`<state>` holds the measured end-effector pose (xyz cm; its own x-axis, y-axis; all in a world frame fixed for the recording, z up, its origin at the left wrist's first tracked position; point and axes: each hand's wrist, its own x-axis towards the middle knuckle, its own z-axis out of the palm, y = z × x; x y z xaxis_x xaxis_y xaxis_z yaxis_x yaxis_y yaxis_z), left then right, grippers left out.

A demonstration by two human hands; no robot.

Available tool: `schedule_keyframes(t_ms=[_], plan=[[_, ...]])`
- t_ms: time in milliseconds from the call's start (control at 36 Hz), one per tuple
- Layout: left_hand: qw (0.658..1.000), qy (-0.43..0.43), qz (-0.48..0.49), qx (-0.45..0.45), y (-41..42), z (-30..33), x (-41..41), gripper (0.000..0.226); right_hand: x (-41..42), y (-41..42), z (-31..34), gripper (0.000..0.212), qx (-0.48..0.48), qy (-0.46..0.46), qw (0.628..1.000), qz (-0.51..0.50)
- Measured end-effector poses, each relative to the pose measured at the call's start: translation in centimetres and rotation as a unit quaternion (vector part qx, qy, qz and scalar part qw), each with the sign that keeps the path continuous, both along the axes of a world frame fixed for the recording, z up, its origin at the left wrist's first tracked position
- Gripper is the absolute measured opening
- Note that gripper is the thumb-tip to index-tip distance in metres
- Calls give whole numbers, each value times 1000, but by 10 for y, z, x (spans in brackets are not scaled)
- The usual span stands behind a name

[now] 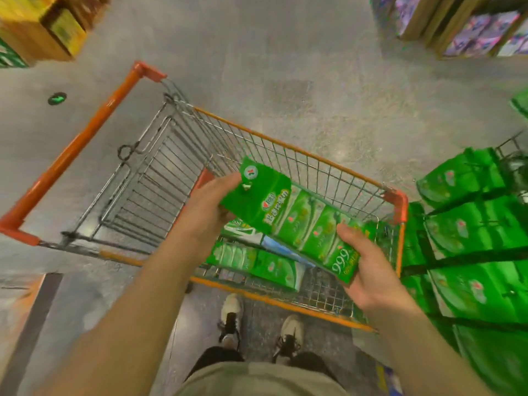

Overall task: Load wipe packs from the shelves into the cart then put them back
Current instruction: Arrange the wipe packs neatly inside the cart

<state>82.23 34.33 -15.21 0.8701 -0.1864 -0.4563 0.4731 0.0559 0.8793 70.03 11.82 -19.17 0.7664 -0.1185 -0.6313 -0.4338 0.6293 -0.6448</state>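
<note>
While both hands hover over the cart, a long green wipe pack is up in the air between them, tilted, its far end higher than its near end. The left hand closes around the upper end, thumb on top, fingers tucked underneath. The right hand cups the lower end, thumb pressed onto the printed face, so this is a firm two-handed hold, not a pinch.

Down in the basket, at least two more green packs already lie flat on the wire floor near the front corner, with something blue and white wedged between them. So loading looks partly done! Whether this pack is going in or coming out, I cannot tell from here.

Off to the right, the shelves stand just beside the cart, stacked full of matching green packs. Plenty remains: by my reckoning the whole return leg is still ahead.
</note>
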Motion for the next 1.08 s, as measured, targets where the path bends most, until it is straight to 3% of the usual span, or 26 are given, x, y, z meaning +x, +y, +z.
schedule_keyframes(t_ms=[56, 139, 194, 361, 389, 500, 556, 611, 667, 750, 806, 861, 944, 1083], plan=[[998, 41, -39, 29, 17, -16, 10, 54, 7, 6, -9, 91, -23, 33, 999, 19], [978, 80, -154, 116, 38, -41, 21, 79, 19, 20, -21, 43, -65, 51, 996, 42], [959, 102, -207, 163, 49, -57, 28, 89, 28, 34, -34, 53, -81, 70, 991, 79], [927, 188, -262, 191, 68, -114, 52, 47, 55, 78, -87, 58, -63, 133, 984, 103], [921, 201, -267, 198, 74, -128, 58, 51, 60, 85, -98, 56, -60, 145, 982, 104], [893, 252, -288, 236, 118, -233, 82, 111, 84, 110, -149, 37, -58, 176, 976, 113], [881, 287, -282, 250, 135, -282, 91, 116, 94, 121, -172, 36, -62, 199, 972, 110], [880, 310, -261, 249, 145, -311, 97, 117, 101, 131, -194, 52, -70, 204, 969, 116], [875, 321, -243, 268, 133, -284, 99, 109, 105, 140, -222, 84, -77, 216, 964, 132], [877, 319, -213, 288, 122, -272, 101, 47, 100, 147, -292, 120, -76, 233, 960, 135], [873, 308, -200, 322, 119, -282, 103, 41, 101, 153, -322, 137, -61, 252, 958, 125], [882, 295, -180, 321, 118, -294, 104, 39, 110, 162, -310, 148, -45, 269, 955, 114], [890, 284, -147, 325, 114, -310, 106, 39, 130, 179, -276, 135, -37, 300, 948, 99], [882, 276, -133, 358, 112, -328, 103, 29, 135, 188, -298, 111, -61, 333, 935, 101]])
